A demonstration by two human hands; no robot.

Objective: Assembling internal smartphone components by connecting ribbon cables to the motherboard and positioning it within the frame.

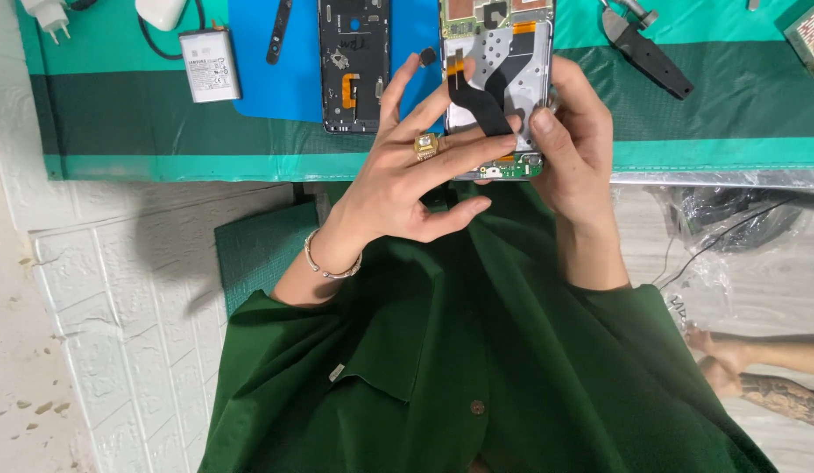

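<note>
Pretty tight around the opened phone (499, 88): the left hand (407, 175) and right hand (573, 144) close in on it from both sides. Left of it the black back cover (354, 66) lies just beside on the blue mat (267, 79), with the battery (210, 66) further out. The right side is roomier, bare green counter (731, 131) up to the black tool (648, 52). The near counter strip at left is open too.

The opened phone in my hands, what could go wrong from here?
1. The left hand presses its fingers on the black flex cable; a sharp bend might crease or tear it.
2. The opened phone overhangs the table edge, steadied by the right hand; a slip could drop it.
3. The gold ring sits near the exposed board and could scratch it.
</note>
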